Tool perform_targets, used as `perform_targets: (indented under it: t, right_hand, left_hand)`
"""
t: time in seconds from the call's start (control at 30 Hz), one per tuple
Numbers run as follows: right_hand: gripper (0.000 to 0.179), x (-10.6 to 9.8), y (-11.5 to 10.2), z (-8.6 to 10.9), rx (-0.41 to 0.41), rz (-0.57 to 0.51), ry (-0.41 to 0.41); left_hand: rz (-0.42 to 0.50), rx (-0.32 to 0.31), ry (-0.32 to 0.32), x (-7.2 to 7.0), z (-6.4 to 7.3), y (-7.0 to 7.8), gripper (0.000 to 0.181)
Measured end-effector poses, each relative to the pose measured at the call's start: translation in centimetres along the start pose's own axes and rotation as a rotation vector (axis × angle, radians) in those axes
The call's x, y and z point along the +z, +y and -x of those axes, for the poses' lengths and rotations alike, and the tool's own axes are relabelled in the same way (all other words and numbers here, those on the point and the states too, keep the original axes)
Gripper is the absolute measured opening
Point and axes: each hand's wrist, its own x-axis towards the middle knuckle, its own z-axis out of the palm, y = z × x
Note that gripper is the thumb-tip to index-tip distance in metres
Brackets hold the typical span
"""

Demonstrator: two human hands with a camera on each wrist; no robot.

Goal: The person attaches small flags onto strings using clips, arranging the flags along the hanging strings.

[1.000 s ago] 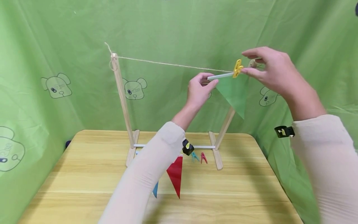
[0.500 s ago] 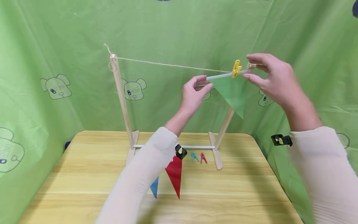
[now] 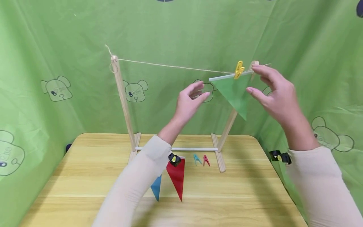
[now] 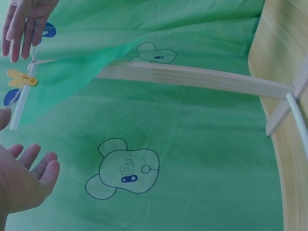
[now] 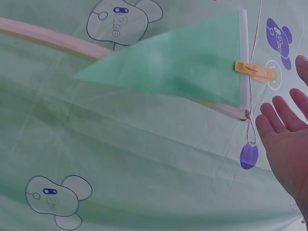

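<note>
A green triangular pennant [image 3: 233, 91] with a white top strip hangs point down near the right end of a string [image 3: 170, 65]. One yellow clothespin [image 3: 239, 70] clamps its strip to the string. My left hand [image 3: 188, 99] is just left of the pennant, fingers loosely bent, holding nothing. On the other side my right hand [image 3: 273, 91] has thumb and fingers spread apart, near the top of the right post [image 3: 231, 123]. The right wrist view shows the clothespin [image 5: 257, 72] gripping the strip, with the hand [image 5: 288, 139] apart from it.
The string is tied to a left wooden post [image 3: 123, 101]; a white rod [image 3: 195, 149] joins the posts' feet. On the table [image 3: 227, 198] lie a red pennant [image 3: 177, 179], a blue pennant [image 3: 156, 188] partly under my sleeve, a teal clothespin [image 3: 197, 159] and a red clothespin [image 3: 206, 160].
My left hand has let go of the pennant's strip and drawn back left and down. My right hand has come off the yellow clothespin and moved slightly right and down. The pennant stays hanging.
</note>
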Motion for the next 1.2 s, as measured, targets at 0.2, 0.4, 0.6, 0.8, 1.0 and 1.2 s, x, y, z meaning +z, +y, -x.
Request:
perform_targets:
  t: [0.2, 0.4, 0.6, 0.8, 1.0, 1.2]
  right_hand:
    - [0.071, 0.8, 0.5, 1.7, 0.041, -0.071, 0.015]
    - [0.072, 1.9, 1.0, 3.3, 0.046, -0.145, 0.046]
    - [0.073, 3.3, 1.4, 4.9, 0.048, -0.227, 0.077]
    - [0.072, 4.7, 1.9, 6.6, 0.05, -0.279, 0.109]
    - [0.075, 6.1, 2.3, 8.2, 0.06, -0.338, 0.126]
    - [0.076, 7.8, 2.6, 9.8, 0.09, -0.37, 0.114]
  left_hand:
    - [-0.011, 0.015, -0.005, -0.6, 1.0, -0.4, 0.053]
    - [-0.05, 0.031, -0.021, -1.6, 2.0, -0.9, 0.053]
    - [-0.071, 0.022, -0.019, -2.7, 3.0, -1.6, 0.053]
    - [-0.083, 0.028, -0.008, -3.8, 3.9, -2.3, 0.053]
    - [-0.102, 0.03, -0.004, -4.8, 4.9, -3.1, 0.052]
    - [-0.114, 0.007, -0.019, -6.0, 6.2, -4.0, 0.053]
